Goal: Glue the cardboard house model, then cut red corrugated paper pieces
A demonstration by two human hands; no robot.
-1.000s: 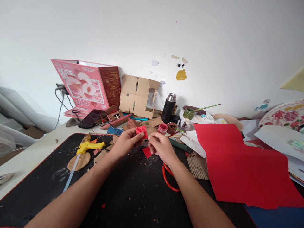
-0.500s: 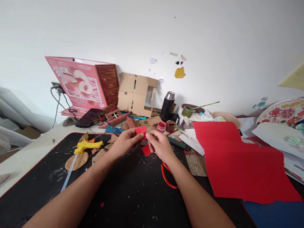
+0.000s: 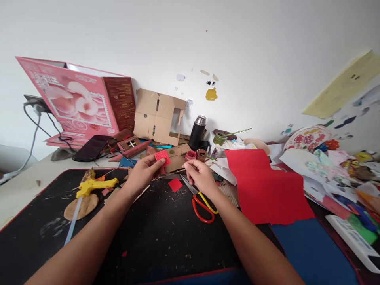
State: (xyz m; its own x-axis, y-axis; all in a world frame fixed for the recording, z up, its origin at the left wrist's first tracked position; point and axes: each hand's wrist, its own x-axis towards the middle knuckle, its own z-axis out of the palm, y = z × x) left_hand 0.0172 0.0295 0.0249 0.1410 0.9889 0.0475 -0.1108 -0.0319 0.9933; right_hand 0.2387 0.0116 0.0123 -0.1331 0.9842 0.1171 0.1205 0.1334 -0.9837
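Between the thumb and fingers of my left hand [image 3: 145, 173] is a small square of red corrugated paper [image 3: 162, 157], held up above the mat. My right hand [image 3: 200, 177] is apart from it, to the right, thumb and forefinger pinched together. Whether anything tiny is in that pinch I cannot make out. Lying on the mat between the hands is a second red corrugated paper square [image 3: 175, 185]. Scissors with red and yellow handles [image 3: 203, 209] rest under my right hand, blades pointing away, partly covered by the hand.
A yellow glue gun [image 3: 96, 186] lies on the left of the black mat [image 3: 160, 241]. A large red sheet [image 3: 267, 190] covers the right side. Behind stand a black thermos [image 3: 197, 133], paint jars [image 3: 219, 138], cardboard [image 3: 158, 118] and a pink box [image 3: 80, 101].
My hands have drawn apart; the red square, earlier touched by both, is now in the left hand only. The view has turned to the right, and the scissors and second square show more fully.
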